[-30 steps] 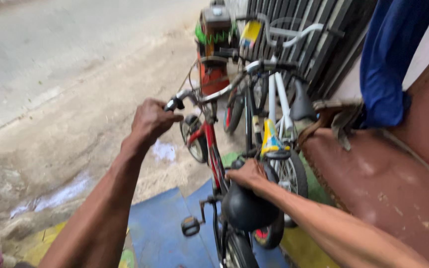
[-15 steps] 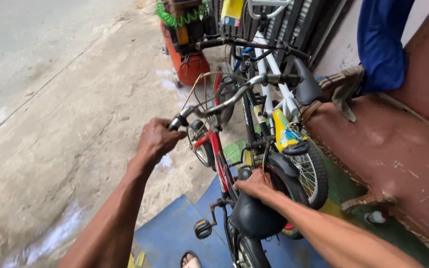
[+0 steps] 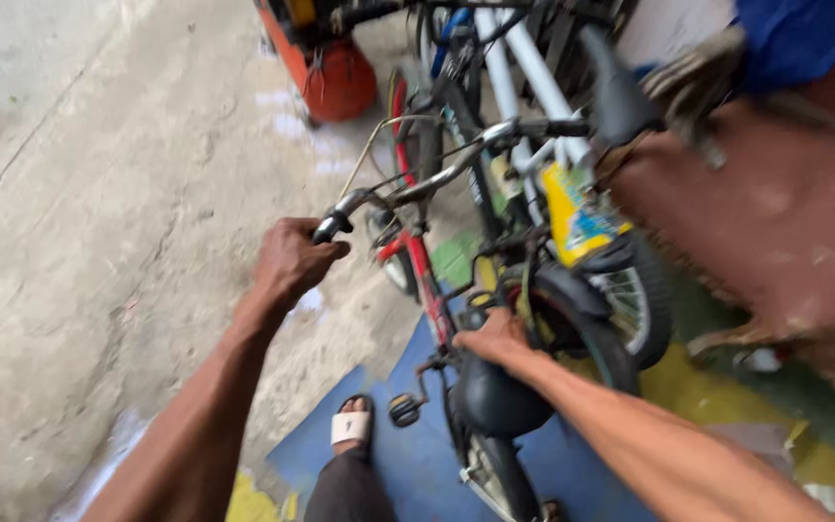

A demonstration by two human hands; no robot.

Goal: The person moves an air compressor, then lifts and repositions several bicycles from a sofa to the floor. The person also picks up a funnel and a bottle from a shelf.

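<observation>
A small red bicycle stands in front of me with a black saddle and silver handlebar. My left hand is closed around the left handlebar grip. My right hand grips the frame just ahead of the saddle. My foot in a black and white sandal rests on a blue mat beside the bicycle's pedal.
A white and yellow bicycle stands close on the right, against a worn brown seat with blue cloth above it. An orange machine sits at the back. Bare concrete spreads to the left.
The view has tilted down and drawn closer to the bicycle. Both hands keep their hold on the grip and frame. My sandalled foot has come fully into view.
</observation>
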